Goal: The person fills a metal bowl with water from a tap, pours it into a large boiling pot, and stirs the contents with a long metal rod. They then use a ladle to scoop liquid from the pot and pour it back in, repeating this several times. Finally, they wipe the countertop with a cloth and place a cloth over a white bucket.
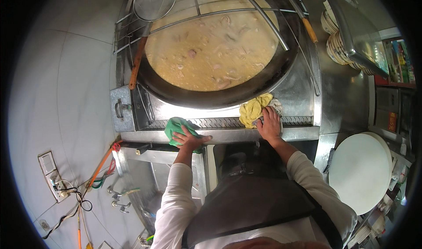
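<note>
My left hand (188, 138) lies with spread fingers on a green cloth (173, 127) at the stove's front steel edge. To the right, my right hand (271, 124) rests on a bunched yellow cloth (252, 112), with a greyish cloth (276, 105) beside it; whether its fingers grip any cloth I cannot tell. Beyond both hands sits a large wok (211, 100), filled with a pale yellow broth (211, 58) holding pieces that look like meat. A wire rack (178, 22) spans the wok's far part.
A fine-mesh strainer (155, 2) and a long metal handle (263, 15) lie over the rack. A wooden-handled utensil (309, 28) is at the right. Stacked bowls (338, 48) and a round white board (361, 173) stand further right. Wall taps (119, 199) are at lower left.
</note>
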`<state>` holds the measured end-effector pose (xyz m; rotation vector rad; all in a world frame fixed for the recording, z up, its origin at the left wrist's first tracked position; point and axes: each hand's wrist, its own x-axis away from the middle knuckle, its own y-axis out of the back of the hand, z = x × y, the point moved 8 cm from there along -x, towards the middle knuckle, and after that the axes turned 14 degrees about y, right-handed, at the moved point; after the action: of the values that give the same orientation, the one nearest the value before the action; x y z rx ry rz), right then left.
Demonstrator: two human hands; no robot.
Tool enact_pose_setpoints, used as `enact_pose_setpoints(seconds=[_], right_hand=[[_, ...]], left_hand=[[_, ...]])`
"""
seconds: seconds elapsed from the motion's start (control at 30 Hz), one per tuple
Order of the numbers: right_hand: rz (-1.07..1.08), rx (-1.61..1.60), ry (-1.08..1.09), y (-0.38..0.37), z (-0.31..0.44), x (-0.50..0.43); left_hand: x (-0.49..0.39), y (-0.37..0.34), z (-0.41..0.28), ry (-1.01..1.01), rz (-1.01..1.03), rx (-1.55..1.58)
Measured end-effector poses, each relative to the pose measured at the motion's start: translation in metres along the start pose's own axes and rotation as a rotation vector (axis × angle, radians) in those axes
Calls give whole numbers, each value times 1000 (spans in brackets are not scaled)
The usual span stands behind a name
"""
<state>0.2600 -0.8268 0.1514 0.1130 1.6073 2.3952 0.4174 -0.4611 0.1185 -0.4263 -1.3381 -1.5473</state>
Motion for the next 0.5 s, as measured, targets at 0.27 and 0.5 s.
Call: enact_pose_setpoints(seconds=[0.27,0.5], right_hand=[[-64,24,32,5,2,2],[-115,-253,-139,23,3,7]], left_hand=[[0,0,2,-34,-21,12],[-29,-6,7,-159,-265,88]])
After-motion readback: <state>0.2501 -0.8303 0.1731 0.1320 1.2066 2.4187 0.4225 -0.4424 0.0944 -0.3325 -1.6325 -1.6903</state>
